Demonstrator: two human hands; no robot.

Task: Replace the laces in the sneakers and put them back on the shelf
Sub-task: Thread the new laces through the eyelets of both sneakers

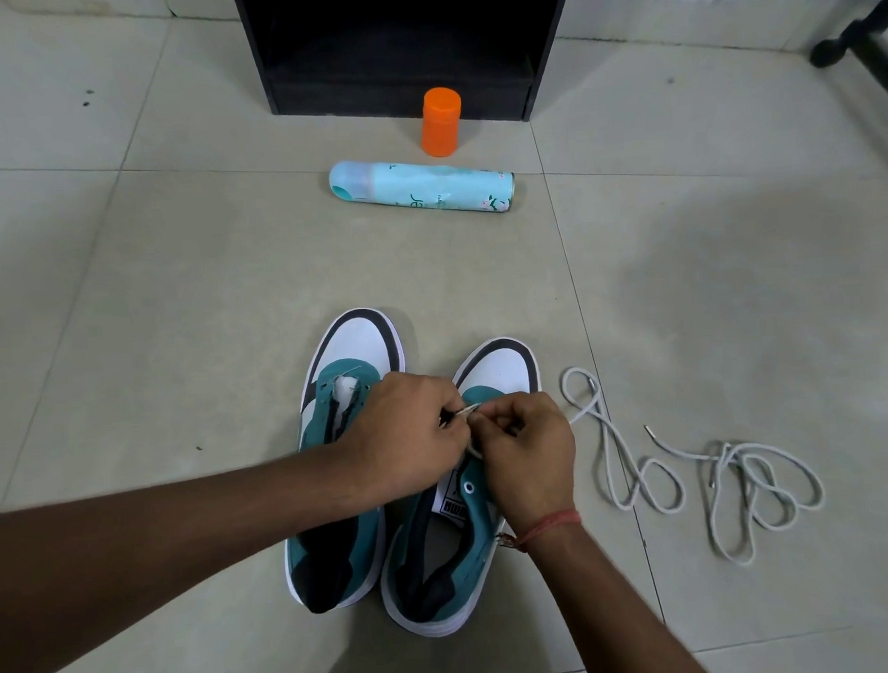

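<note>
Shelf point(401, 45) cut off above — lace tip point(469, 410) perhaps pinched, mostly hidden.

Teal, white and black sneakers point(387, 473), white soles. Pale grey-white laces point(696, 477) with silvery tips. Orange cap point(441, 122). Light turquoise spray can point(424, 187) printed with small flowers and dark lettering. Black shelf point(396, 50). Beige floor point(172, 299) tiles, thin dark joints. Red thread point(549, 525) at one wrist.

Head view, steeply down, seemingly close
</note>
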